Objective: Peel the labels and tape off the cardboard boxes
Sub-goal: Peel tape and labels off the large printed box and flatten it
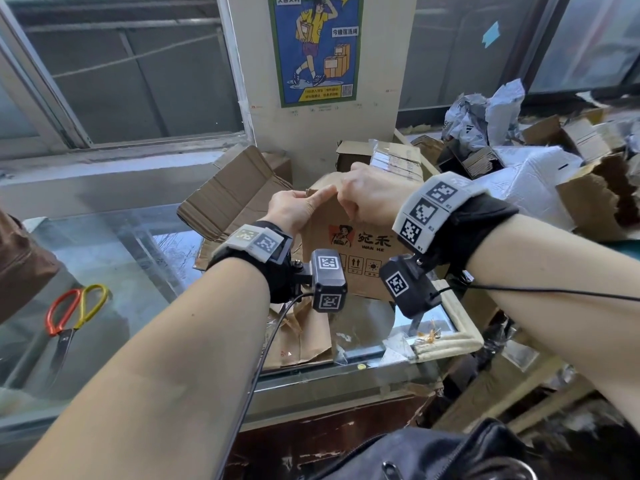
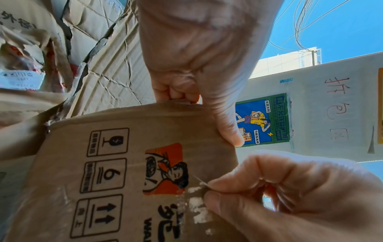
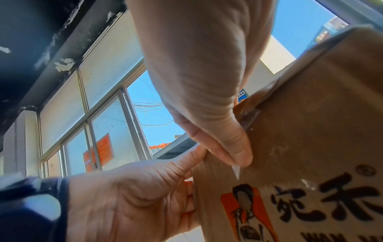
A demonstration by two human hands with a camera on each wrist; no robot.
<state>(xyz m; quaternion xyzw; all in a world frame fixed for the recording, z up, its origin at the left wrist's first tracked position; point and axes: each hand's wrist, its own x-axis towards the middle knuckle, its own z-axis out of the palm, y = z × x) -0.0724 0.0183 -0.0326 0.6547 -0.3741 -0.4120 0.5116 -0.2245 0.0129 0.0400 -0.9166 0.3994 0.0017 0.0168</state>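
A brown cardboard box (image 1: 360, 282) printed "WAN HE" stands tilted on the glass counter in the middle of the head view. My left hand (image 1: 313, 199) grips its top left edge, thumb (image 2: 230, 134) on the printed face and fingers curled behind. My right hand (image 1: 346, 206) is at the top edge just beside it. In the left wrist view it pinches a thin sliver of clear tape (image 2: 199, 179) between thumb and forefinger, lifted off the face. White residue patches (image 2: 196, 206) show below the pinch. The same tape sliver (image 3: 236, 172) pokes out under my right thumb.
Red and yellow scissors (image 1: 74, 313) lie on the glass counter (image 1: 145, 271) at left. A flattened carton (image 1: 239, 192) leans behind the box. Torn brown paper (image 1: 298, 337) lies in front. Boxes and plastic bags (image 1: 519, 140) pile at the right. A black bag (image 1: 433, 452) sits below.
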